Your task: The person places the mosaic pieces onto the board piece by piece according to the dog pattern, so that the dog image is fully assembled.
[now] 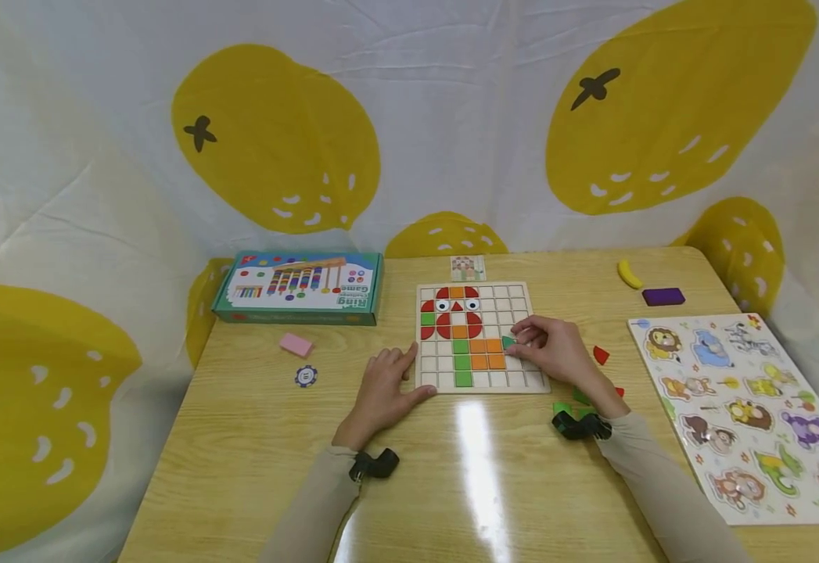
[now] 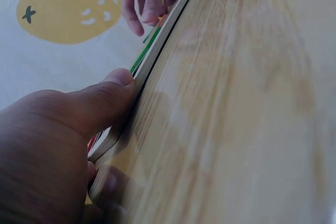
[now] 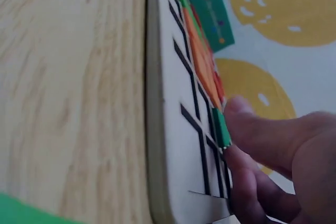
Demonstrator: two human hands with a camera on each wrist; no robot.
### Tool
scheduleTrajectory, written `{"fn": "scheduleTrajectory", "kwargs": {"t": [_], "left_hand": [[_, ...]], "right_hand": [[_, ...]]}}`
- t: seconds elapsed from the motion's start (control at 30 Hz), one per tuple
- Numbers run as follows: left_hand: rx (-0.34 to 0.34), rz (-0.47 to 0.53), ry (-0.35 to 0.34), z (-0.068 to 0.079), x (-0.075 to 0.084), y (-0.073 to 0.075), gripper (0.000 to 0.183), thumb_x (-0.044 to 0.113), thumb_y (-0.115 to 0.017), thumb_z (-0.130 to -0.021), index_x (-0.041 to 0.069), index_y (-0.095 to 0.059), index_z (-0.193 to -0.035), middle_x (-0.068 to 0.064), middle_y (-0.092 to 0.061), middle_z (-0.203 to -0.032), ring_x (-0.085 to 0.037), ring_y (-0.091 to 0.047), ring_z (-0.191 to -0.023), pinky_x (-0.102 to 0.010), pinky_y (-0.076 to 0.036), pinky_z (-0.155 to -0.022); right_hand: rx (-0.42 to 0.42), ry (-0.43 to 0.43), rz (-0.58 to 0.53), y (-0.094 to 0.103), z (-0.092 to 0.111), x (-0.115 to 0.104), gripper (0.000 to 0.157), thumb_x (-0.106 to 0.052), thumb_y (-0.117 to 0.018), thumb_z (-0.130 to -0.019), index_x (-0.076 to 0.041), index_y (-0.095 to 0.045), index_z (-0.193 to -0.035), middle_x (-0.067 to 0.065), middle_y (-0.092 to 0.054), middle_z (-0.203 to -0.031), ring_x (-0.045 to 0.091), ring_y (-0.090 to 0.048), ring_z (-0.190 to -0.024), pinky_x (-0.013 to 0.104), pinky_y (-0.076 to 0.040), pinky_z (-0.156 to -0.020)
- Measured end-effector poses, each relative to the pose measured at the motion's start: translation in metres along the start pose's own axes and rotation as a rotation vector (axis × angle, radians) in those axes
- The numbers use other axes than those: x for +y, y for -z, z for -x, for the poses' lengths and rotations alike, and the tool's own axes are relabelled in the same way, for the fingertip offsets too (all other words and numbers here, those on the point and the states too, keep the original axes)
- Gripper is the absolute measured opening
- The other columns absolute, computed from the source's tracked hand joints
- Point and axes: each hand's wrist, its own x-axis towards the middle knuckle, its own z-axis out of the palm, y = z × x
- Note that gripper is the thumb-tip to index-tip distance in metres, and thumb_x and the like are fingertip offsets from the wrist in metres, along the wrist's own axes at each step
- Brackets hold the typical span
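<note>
A wooden grid board (image 1: 536, 381) lies on the table, bearing red, orange, white and green flat pieces in an owl-like pattern. My left hand (image 1: 383, 391) rests at its near left corner, thumb (image 2: 118, 77) along the near edge and fingers against the left side. Over the board's right part, my right hand (image 1: 555, 348) pinches a dark green tile (image 1: 508, 342) between thumb and fingertips, beside the orange squares (image 1: 487, 353). In the right wrist view the green tile (image 3: 221, 127) is close over the grid, its shape partly hidden by the fingers.
A small pattern card (image 1: 468, 268) lies behind the board. Loose red (image 1: 601, 355) and green pieces (image 1: 562, 407) are near the right forearm. An animal puzzle (image 1: 715, 383), purple block (image 1: 663, 297) and toy banana (image 1: 629, 274) lie right; a game box (image 1: 299, 285), pink block (image 1: 296, 345) and chip (image 1: 306, 376) left.
</note>
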Motion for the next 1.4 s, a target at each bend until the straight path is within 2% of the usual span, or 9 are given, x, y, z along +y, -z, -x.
{"fn": "scheduleTrajectory", "kwargs": {"t": [0.23, 0.43, 0.6, 0.7, 0.87, 1.07, 1.17, 1.27, 1.4], "left_hand": [[0.006, -0.005, -0.003, -0.001, 0.002, 0.001, 0.088, 0.066, -0.066, -0.083, 0.011, -0.045, -0.149, 0.007, -0.042, -0.082, -0.012, -0.038, -0.085, -0.033, -0.029, -0.079], [0.008, -0.002, -0.004, 0.0, 0.001, -0.001, 0.087, 0.066, -0.065, -0.083, 0.012, -0.045, -0.149, 0.007, -0.041, -0.082, -0.012, -0.038, -0.083, -0.032, -0.028, -0.077], [0.005, 0.002, -0.006, 0.001, 0.003, -0.002, 0.087, 0.065, -0.066, -0.083, 0.012, -0.045, -0.149, 0.007, -0.042, -0.083, -0.012, -0.038, -0.083, -0.033, -0.029, -0.078], [0.011, 0.002, -0.003, 0.002, 0.004, -0.001, 0.087, 0.064, -0.068, -0.083, 0.011, -0.046, -0.149, 0.007, -0.042, -0.082, -0.012, -0.038, -0.083, -0.033, -0.03, -0.079], [0.032, 0.01, -0.008, 0.001, 0.004, 0.0, 0.086, 0.061, -0.07, -0.082, 0.01, -0.047, -0.147, 0.005, -0.044, -0.081, -0.012, -0.039, -0.082, -0.034, -0.03, -0.077], [0.035, 0.019, 0.005, 0.002, 0.001, 0.0, 0.086, 0.062, -0.07, -0.082, 0.01, -0.048, -0.147, 0.006, -0.043, -0.081, -0.012, -0.038, -0.082, -0.033, -0.029, -0.077], [0.021, 0.029, 0.011, 0.002, 0.001, 0.001, 0.086, 0.062, -0.069, -0.082, 0.011, -0.046, -0.148, 0.005, -0.043, -0.081, -0.013, -0.038, -0.083, -0.033, -0.029, -0.078], [0.006, 0.019, 0.01, 0.001, 0.001, 0.0, 0.087, 0.064, -0.067, -0.083, 0.012, -0.045, -0.149, 0.006, -0.043, -0.082, -0.013, -0.038, -0.083, -0.033, -0.029, -0.078], [0.013, 0.011, -0.004, 0.001, 0.001, -0.001, 0.087, 0.065, -0.067, -0.083, 0.012, -0.045, -0.149, 0.007, -0.042, -0.081, -0.013, -0.038, -0.083, -0.033, -0.029, -0.078]], "right_hand": [[-0.058, 0.044, 0.021, 0.003, 0.002, -0.002, 0.014, -0.015, -0.076, -0.087, -0.011, -0.077, -0.101, -0.002, -0.066, -0.081, 0.012, -0.056, -0.066, 0.025, -0.046, -0.06], [-0.062, 0.083, 0.023, 0.014, 0.009, 0.004, 0.023, -0.021, -0.075, -0.089, -0.011, -0.075, -0.109, -0.002, -0.068, -0.088, 0.012, -0.058, -0.072, 0.024, -0.046, -0.063], [-0.052, 0.03, 0.092, 0.05, 0.039, 0.018, 0.028, -0.029, -0.08, -0.084, -0.014, -0.075, -0.107, -0.005, -0.067, -0.084, 0.01, -0.059, -0.073, 0.025, -0.046, -0.063], [-0.1, 0.034, 0.153, 0.064, 0.063, 0.027, 0.03, -0.03, -0.084, -0.078, -0.015, -0.075, -0.103, -0.006, -0.066, -0.084, 0.007, -0.058, -0.072, 0.026, -0.047, -0.063], [-0.135, 0.084, 0.196, 0.064, 0.086, 0.032, 0.025, -0.025, -0.085, -0.077, -0.016, -0.073, -0.097, -0.007, -0.064, -0.083, 0.003, -0.055, -0.071, 0.027, -0.048, -0.063], [-0.076, 0.042, 0.231, 0.056, 0.074, 0.026, 0.024, -0.016, -0.081, -0.082, -0.015, -0.064, -0.098, -0.006, -0.062, -0.081, 0.005, -0.055, -0.069, 0.025, -0.046, -0.063], [-0.039, 0.069, 0.17, 0.051, 0.062, 0.028, 0.022, -0.013, -0.076, -0.087, -0.013, -0.062, -0.104, -0.003, -0.065, -0.086, 0.009, -0.059, -0.073, 0.025, -0.048, -0.065], [-0.024, 0.078, 0.013, 0.045, 0.052, 0.028, 0.02, -0.014, -0.073, -0.09, -0.012, -0.064, -0.108, 0.002, -0.067, -0.093, 0.014, -0.064, -0.082, 0.023, -0.052, -0.07], [-0.041, 0.01, -0.194, 0.034, 0.04, 0.02, 0.026, -0.018, -0.077, -0.087, -0.01, -0.066, -0.11, 0.007, -0.068, -0.099, 0.019, -0.067, -0.088, 0.022, -0.054, -0.075]]}}
